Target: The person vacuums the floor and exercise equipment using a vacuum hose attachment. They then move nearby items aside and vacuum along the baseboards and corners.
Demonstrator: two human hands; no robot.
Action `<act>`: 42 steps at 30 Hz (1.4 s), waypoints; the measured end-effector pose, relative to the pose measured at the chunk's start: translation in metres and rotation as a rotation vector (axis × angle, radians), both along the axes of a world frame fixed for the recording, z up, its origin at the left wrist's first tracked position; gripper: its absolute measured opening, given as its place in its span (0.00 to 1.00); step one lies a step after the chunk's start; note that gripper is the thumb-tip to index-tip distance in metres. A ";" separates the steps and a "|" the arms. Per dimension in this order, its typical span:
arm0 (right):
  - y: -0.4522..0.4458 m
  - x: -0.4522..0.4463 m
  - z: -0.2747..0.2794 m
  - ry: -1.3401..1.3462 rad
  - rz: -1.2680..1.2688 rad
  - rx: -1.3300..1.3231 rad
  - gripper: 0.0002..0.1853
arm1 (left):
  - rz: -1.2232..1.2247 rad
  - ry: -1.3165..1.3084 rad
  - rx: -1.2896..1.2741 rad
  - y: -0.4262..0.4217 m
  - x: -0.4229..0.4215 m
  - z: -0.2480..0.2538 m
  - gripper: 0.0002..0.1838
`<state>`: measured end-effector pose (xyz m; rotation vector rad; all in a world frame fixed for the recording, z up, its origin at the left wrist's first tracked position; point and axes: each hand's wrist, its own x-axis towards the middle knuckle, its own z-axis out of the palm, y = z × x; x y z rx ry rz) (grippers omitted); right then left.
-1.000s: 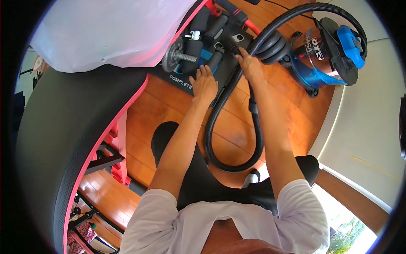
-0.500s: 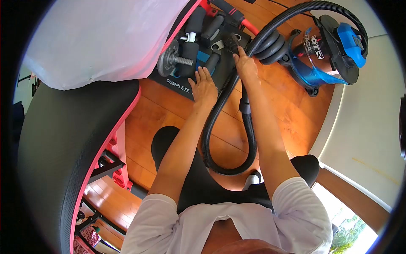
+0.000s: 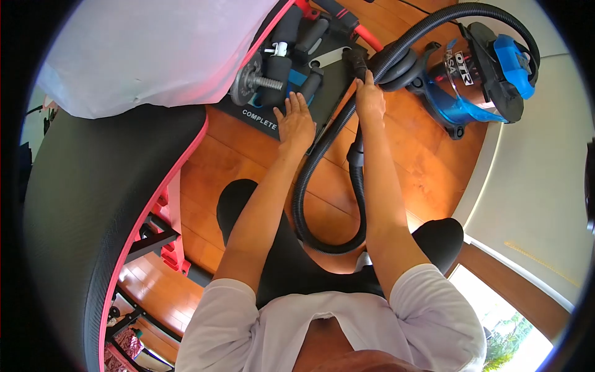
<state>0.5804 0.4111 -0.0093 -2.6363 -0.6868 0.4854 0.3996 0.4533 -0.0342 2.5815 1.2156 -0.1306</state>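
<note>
My right hand [image 3: 370, 100] is wrapped round the black end of a vacuum cleaner hose [image 3: 334, 249], just behind its dark brush nozzle [image 3: 355, 63]. The nozzle is over the right side of a dark board [image 3: 245, 119] printed "COMPLETE". My left hand [image 3: 295, 127] hovers or rests at the board's front edge with fingers apart, holding nothing; contact is unclear. Just beyond its fingertips are a black foam roller [image 3: 276, 75], a dumbbell bar with a threaded end [image 3: 268, 83] and a grey weight plate [image 3: 243, 84].
A blue and black vacuum cleaner [image 3: 480, 77] stands on the wooden floor [image 3: 427, 164] at the right. A black padded bench [image 3: 118, 167] with red trim fills the left, partly under a white cover [image 3: 155, 49]. A pale wall [image 3: 533, 180] is at far right.
My right hand and the nozzle have shifted to the right across the board, exposing more of a pale grey piece there. My left hand has moved slightly, fingers still spread.
</note>
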 end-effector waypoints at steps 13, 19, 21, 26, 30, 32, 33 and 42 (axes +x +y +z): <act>-0.040 -0.007 -0.018 0.106 0.377 0.219 0.26 | -0.004 -0.034 -0.100 0.009 -0.004 0.003 0.44; 0.004 0.012 -0.010 0.273 0.367 0.224 0.25 | -0.005 -0.031 -0.079 0.007 -0.005 0.004 0.44; -0.006 0.010 -0.013 0.206 0.422 0.196 0.25 | 0.000 -0.028 -0.093 0.005 -0.006 0.005 0.44; -0.053 -0.004 0.003 0.235 0.311 0.126 0.25 | -0.012 -0.022 -0.086 0.012 -0.007 0.001 0.41; -0.039 -0.007 0.000 0.199 0.298 0.084 0.25 | -0.016 -0.038 -0.112 0.021 -0.010 -0.006 0.33; -0.039 -0.008 0.005 0.204 0.302 0.077 0.25 | -0.017 -0.036 -0.160 0.027 -0.013 0.003 0.31; -0.051 -0.010 -0.005 0.140 0.344 0.130 0.25 | -0.015 -0.069 -0.142 0.027 -0.016 -0.001 0.29; -0.109 -0.071 0.009 0.116 0.616 0.018 0.26 | -0.049 -0.072 -0.100 0.031 -0.016 -0.007 0.29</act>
